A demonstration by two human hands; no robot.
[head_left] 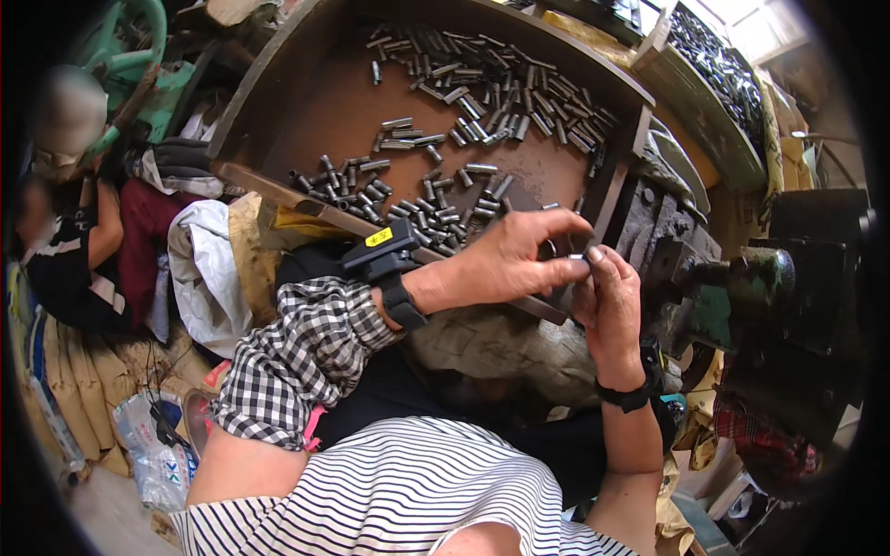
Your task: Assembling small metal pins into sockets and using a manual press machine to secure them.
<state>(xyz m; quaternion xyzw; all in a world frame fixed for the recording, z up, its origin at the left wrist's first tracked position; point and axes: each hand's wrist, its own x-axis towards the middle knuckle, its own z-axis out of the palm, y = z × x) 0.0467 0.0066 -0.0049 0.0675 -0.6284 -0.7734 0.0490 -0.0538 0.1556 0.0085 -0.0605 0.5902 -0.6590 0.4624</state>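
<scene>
My left hand reaches across above the near right corner of the wooden tray, its thumb and forefinger curved toward each other. My right hand meets it there, with thumb and fingers pinched together. A small shiny metal piece shows between the fingertips of both hands; most of it is covered, so its full shape is hidden. Short metal tubes lie heaped in the tray close to my left hand. Many more tubes spread over the far side, with a small group in the middle.
A dark, greasy machine stands right beside my right hand. Behind it, a wooden box is filled with small dark metal parts. At the left, another person sits near a green metal frame and a white sack.
</scene>
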